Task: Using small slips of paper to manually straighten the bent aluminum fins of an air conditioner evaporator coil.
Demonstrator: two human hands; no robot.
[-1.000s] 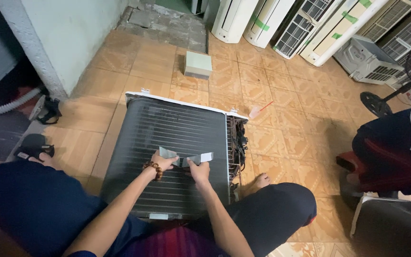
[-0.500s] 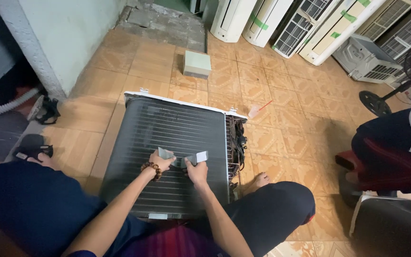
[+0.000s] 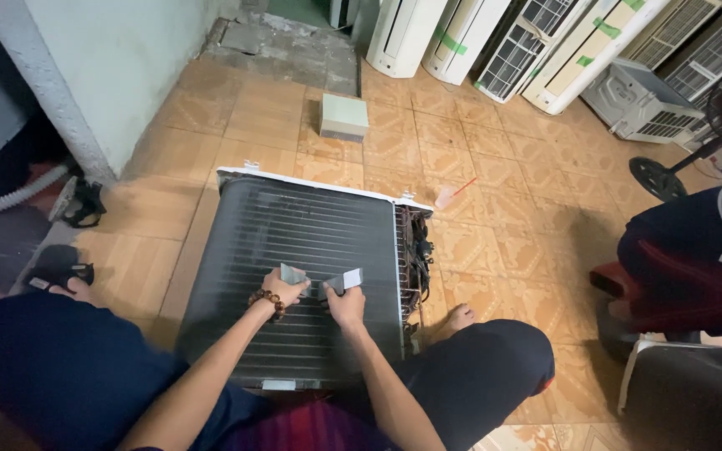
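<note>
A seated person bent over an air-conditioner coil unit (image 3: pixel 294 276) laid flat on the tiled floor (image 3: pixel 503 217), its dark finned face turned upward between the person's spread legs, apparently so that both arms could reach its middle without stretching. The left hand (image 3: pixel 282 290), a beaded bracelet (image 3: pixel 266 301) at the wrist, was closed around a small grey metal tool (image 3: pixel 292 274); the right hand (image 3: pixel 344 302) gripped a second small grey tool (image 3: pixel 348 280). Both tools rested against the fins near the centre of the face, close together, the hands nearly touching. What kind of tools they were could not be made out.

The unit's white frame marked its far edge, and a bundle of tubing and wiring (image 3: pixel 415 255) ran down its right side, just beside the person's bare foot (image 3: pixel 460 317). Open tile lay beyond the far edge, broken only by a small pale-green box (image 3: pixel 343 117) well apart from the work and a bit of pink litter (image 3: pixel 447 197) nearer the right corner. To the left stood a pale wall (image 3: pixel 119 75) with a grey hose (image 3: pixel 10 196) at its base. A row of white air-conditioner casings (image 3: pixel 536 42) leaned along the back, and another person (image 3: pixel 712 242) sat at the right edge, clear of the unit.
</note>
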